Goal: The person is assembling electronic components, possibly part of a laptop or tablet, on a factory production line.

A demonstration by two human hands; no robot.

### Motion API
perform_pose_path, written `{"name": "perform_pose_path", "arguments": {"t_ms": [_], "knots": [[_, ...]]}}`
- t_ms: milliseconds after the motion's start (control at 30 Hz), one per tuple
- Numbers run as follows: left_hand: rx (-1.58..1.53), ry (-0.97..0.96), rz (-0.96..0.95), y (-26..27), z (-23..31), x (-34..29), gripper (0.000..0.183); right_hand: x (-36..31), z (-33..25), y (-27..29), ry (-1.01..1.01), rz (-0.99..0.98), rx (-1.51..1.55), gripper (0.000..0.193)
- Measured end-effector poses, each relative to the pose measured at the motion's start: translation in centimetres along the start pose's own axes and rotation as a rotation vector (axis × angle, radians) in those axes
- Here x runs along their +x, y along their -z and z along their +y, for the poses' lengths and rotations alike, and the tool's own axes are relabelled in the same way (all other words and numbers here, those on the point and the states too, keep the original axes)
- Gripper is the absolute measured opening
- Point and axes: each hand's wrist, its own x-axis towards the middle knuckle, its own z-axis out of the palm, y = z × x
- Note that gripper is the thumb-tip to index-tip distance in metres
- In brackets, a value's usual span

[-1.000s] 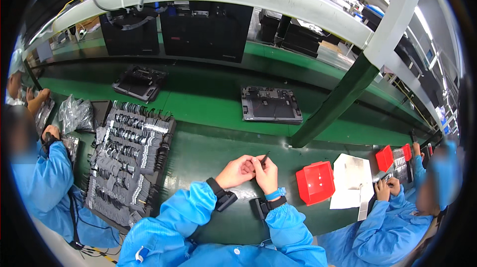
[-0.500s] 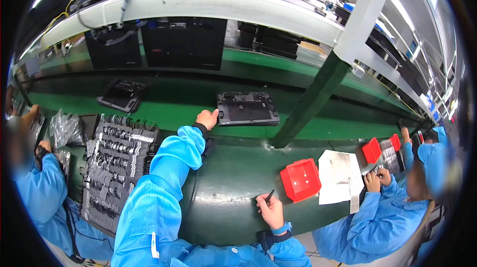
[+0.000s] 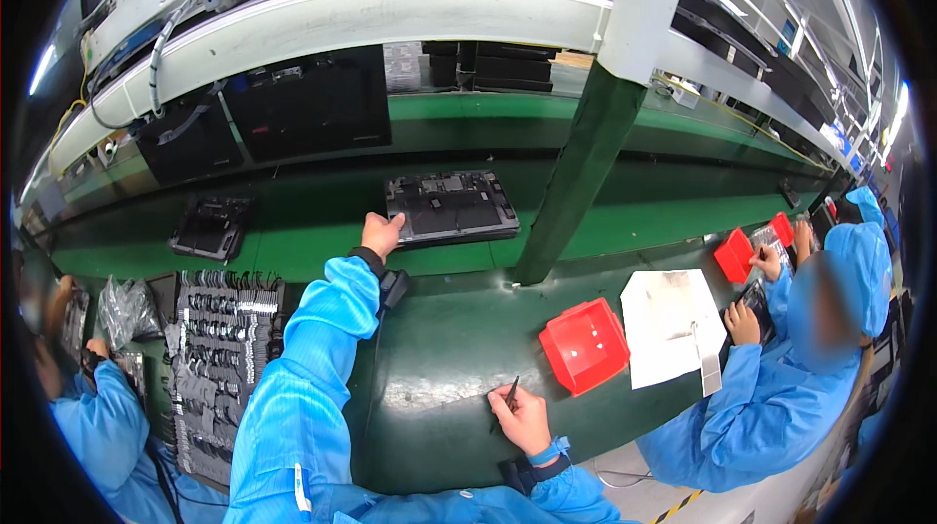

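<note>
Reaching forward, my left hand [image 3: 383, 234] grips the near left corner of a dark laptop base [image 3: 457, 207], thumb along its edge. The base lies with its inner parts showing on the green conveyor beyond the table; it looks like more than one layer. Its fingers below the edge are partly hidden. My right hand [image 3: 524, 421] rests low over the dark green table [image 3: 439, 348], closed on a slim black pen-shaped tool [image 3: 507, 401] held upright. A red bin [image 3: 587, 346] with a few small bits in it stands right of that hand.
A green post [image 3: 581, 168] rises right of the laptop base. Another laptop base [image 3: 211, 227] lies farther left. A tray of dark cable-like parts [image 3: 217, 368] sits by my left arm. Right are a white sheet [image 3: 673, 319] and a co-worker [image 3: 781, 368]; another person [image 3: 102, 417] sits left.
The view has turned to the right. My left hand has closed further over the laptop base's corner. My right hand still holds the tool. The right co-worker's hands have moved apart.
</note>
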Motion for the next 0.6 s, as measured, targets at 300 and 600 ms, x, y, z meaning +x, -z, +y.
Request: {"name": "perform_pose_path", "arguments": {"t_ms": [300,600], "knots": [[-1.03,0.178,-0.373,2.0,-0.5,0.6,0.021,0.5,-0.5,0.4,0.049,-0.006,-0.013,0.02],[-1.243,0.126,-0.288,-0.6,-0.8,1.7,0.032,0.3,0.0,0.5,0.048,0.006,-0.07,0.022]]}}
